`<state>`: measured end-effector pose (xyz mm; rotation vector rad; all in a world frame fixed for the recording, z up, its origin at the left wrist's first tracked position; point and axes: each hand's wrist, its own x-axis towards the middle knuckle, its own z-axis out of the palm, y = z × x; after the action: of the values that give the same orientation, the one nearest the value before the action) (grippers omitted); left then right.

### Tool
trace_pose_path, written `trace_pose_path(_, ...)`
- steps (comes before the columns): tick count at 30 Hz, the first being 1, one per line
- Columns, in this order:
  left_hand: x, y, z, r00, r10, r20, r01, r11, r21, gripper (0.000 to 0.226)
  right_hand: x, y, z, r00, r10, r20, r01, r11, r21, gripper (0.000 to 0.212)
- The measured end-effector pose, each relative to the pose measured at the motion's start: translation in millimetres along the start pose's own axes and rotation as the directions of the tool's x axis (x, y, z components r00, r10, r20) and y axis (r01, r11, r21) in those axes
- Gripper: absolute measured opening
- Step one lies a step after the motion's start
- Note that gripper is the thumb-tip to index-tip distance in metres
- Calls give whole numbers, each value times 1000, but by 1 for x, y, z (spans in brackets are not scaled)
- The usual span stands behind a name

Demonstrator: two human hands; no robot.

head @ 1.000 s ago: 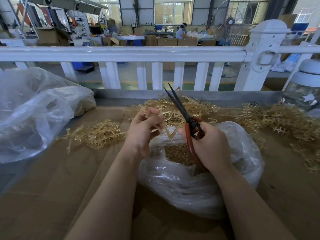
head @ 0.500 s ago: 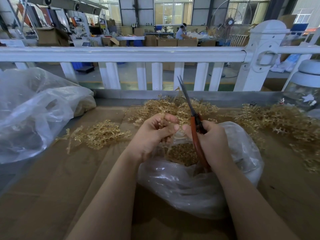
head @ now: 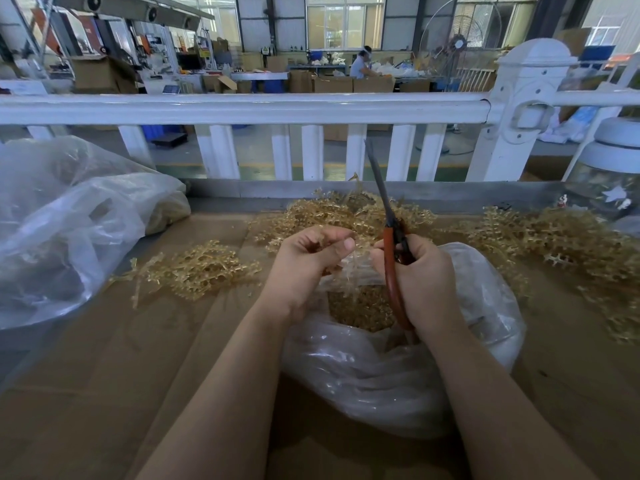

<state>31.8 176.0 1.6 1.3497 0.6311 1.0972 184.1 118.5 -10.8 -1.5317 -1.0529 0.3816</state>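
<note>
- Plastic clear bag [head: 381,382] of gold bits lies under both hands.
- Thin gold plastic sprig [head: 354,271] is pinched by left hand [head: 304,268] above it.
- Red-handled steel scissors [head: 389,251], closed, are gripped by right hand [head: 420,282]; close left fingertips [head: 346,244] could be nicked.

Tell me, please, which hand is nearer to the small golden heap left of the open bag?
Left. The left hand, pinching a sprig, sits just right of the heap; the right hand, gripping the scissors, is farther right, above the bag.

An open bag [head: 381,375] sits on the table [head: 104,393] before the piles [head: 197,268]; another bag [head: 69,220] lies left; the railing [head: 242,107] stands behind.
</note>
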Motion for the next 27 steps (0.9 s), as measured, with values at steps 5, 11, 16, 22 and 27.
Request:
trace_pose_path(5,2,1,2,992,-90,-85,85,995,-56,10,-3,0,-1,995,-74,-62,66,990,-128,24)
trace_pose_path(11,5,0,2,956,-58,-287,39,997,-72,15,-11,-3,0,906,-390,-163,333,896,-295,34)
trace_pose_path(16,5,2,3,930,-52,-365,-1,989,-145,17,-14,-3,-4,907,-420,-26,399,879,-261,41)
trace_pose_path(22,4,4,2,917,-9,-398,-37,993,-109,8,-15,-1,1,894,-399,205,448,784,-430,53)
trace_pose_path(27,2,9,2,941,-16,-338,-55,979,-198,30,-12,1,-3,928,-326,180,372,791,-485,52)
